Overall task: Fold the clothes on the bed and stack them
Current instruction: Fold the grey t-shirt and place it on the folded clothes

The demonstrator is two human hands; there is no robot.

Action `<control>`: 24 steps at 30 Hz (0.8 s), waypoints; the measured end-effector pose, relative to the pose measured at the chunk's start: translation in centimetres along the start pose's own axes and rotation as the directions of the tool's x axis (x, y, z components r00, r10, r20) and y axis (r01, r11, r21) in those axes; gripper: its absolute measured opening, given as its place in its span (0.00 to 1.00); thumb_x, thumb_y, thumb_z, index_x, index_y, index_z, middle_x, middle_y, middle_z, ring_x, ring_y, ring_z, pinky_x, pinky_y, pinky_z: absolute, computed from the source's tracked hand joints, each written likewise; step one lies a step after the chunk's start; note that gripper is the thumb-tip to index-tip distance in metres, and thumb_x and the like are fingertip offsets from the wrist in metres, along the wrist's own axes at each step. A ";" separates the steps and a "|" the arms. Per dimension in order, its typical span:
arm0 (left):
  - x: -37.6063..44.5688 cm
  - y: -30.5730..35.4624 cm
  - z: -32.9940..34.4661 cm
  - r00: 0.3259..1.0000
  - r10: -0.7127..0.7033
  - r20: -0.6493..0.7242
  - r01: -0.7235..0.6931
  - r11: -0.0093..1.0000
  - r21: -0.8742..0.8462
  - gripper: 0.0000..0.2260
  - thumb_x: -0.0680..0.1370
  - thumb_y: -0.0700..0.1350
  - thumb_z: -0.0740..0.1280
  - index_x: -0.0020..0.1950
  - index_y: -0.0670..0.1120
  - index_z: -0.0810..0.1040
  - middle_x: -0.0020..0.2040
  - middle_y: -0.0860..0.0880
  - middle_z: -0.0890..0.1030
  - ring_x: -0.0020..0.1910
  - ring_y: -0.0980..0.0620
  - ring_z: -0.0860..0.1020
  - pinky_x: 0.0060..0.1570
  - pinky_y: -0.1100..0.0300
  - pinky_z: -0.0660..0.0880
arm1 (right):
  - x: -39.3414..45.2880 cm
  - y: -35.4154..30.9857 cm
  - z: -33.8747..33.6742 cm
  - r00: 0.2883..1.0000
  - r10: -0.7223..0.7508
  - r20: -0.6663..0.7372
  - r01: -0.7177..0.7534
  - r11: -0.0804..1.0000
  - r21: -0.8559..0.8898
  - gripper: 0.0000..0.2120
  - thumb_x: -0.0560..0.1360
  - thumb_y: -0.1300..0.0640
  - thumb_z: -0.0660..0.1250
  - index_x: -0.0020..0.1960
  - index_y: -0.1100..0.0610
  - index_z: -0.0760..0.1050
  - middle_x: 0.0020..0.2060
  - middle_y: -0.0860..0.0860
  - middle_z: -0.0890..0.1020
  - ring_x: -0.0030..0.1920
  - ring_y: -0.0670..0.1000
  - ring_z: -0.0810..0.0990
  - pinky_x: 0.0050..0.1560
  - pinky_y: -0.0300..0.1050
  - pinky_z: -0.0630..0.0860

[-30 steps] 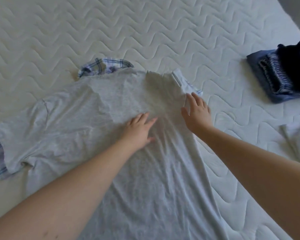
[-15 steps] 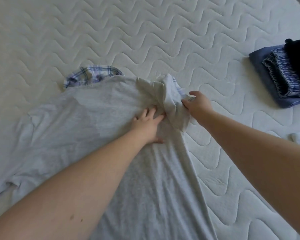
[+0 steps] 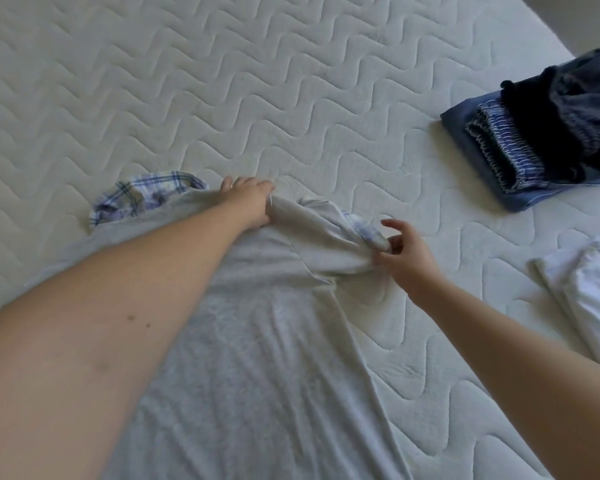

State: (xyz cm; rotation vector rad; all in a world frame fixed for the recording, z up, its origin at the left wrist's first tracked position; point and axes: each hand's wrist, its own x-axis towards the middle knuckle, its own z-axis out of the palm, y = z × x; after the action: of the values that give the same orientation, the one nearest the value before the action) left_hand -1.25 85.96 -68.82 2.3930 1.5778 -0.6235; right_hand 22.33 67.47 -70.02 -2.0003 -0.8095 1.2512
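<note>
Head view: grey t-shirt (image 3: 278, 358) lies spread on the bed (image 3: 291, 98), white mattress with wavy quilting. Shirt body runs from bottom of frame up to mid frame, collar end farthest from the camera. Plaid blue-white trim (image 3: 146, 195) shows at the top left edge of the shirt, lying on the mattress

Left hand (image 3: 248, 202) reaches across the shirt to its top edge, palm down, resting on the grey cloth near the collar. Its fingers (image 3: 264, 186) lie close together over the edge; cannot tell if they curl round the cloth or just press it. Left forearm covers much of the shirt's left side

Right hand (image 3: 404, 251) is at the shirt's right sleeve (image 3: 343, 237), which is bunched and pulled inward off the mattress. Thumb and curled fingers pinch the sleeve end, where a bit of plaid cuff shows; index finger sticks up, apart from the others

Upper right on the bed, well apart from the shirt: folded stack of dark clothes (image 3: 541, 140) — blue denim piece underneath, striped blue piece and dark navy garments on top. Right edge, nearer the camera: white cloth (image 3: 582, 289), partly cut off by the frame, lying on the mattress apart from both shirt and stack
</note>
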 end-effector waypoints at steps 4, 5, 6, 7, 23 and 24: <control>0.9 0.2 -0.5 0.998 0.009 0.055 -0.010 1.000 0.015 0.17 0.71 0.52 0.72 0.57 0.54 0.74 0.62 0.46 0.72 0.63 0.44 0.72 0.61 0.51 0.66 | -0.2 0.4 -0.7 0.987 0.067 0.148 -0.049 0.991 -0.121 0.20 0.74 0.52 0.74 0.63 0.49 0.74 0.47 0.47 0.82 0.45 0.46 0.80 0.41 0.39 0.76; 1.0 0.2 -0.6 0.998 0.036 0.058 -0.035 0.999 -0.023 0.14 0.71 0.49 0.72 0.53 0.53 0.74 0.59 0.47 0.73 0.59 0.44 0.74 0.57 0.52 0.68 | 0.1 0.0 -0.6 0.987 0.073 0.146 -0.060 0.994 -0.091 0.19 0.74 0.47 0.72 0.62 0.49 0.74 0.48 0.46 0.82 0.45 0.44 0.80 0.39 0.37 0.74; 0.9 0.1 -0.6 0.995 0.071 0.065 -0.066 0.995 -0.080 0.11 0.71 0.47 0.72 0.48 0.53 0.72 0.56 0.47 0.75 0.54 0.45 0.75 0.52 0.54 0.70 | 0.4 -0.5 -0.4 0.988 0.069 0.140 -0.062 0.997 -0.055 0.20 0.75 0.43 0.70 0.62 0.50 0.75 0.49 0.46 0.82 0.46 0.43 0.80 0.38 0.37 0.72; 0.8 -0.1 -0.6 0.991 0.109 0.072 -0.099 0.986 -0.132 0.11 0.70 0.44 0.71 0.44 0.53 0.69 0.53 0.47 0.77 0.49 0.46 0.74 0.47 0.55 0.70 | 0.9 -1.1 -0.1 0.990 0.060 0.125 -0.059 0.998 -0.017 0.21 0.75 0.41 0.68 0.63 0.51 0.75 0.51 0.47 0.82 0.46 0.42 0.79 0.38 0.37 0.71; -0.3 -2.0 -0.5 0.952 0.294 -0.091 -0.303 0.945 -0.124 0.12 0.73 0.51 0.71 0.55 0.55 0.77 0.53 0.50 0.79 0.56 0.47 0.75 0.50 0.56 0.66 | 5.5 -8.8 3.3 0.967 -0.007 0.254 -0.099 0.910 0.402 0.15 0.79 0.61 0.66 0.63 0.47 0.79 0.53 0.50 0.82 0.55 0.51 0.82 0.56 0.45 0.80; -0.3 -2.1 -0.7 0.951 0.293 -0.101 -0.302 0.948 -0.100 0.14 0.72 0.54 0.72 0.56 0.54 0.76 0.54 0.50 0.79 0.57 0.47 0.74 0.53 0.55 0.65 | 5.6 -8.6 2.8 0.976 -0.025 0.216 -0.086 0.868 0.489 0.15 0.80 0.62 0.65 0.62 0.48 0.79 0.54 0.50 0.83 0.55 0.51 0.81 0.55 0.43 0.80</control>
State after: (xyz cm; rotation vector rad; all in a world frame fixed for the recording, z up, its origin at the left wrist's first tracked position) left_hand -3.07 86.85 -67.95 2.5278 1.2057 -0.3646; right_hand 20.37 77.50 -67.26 -1.4827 -0.4817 1.5333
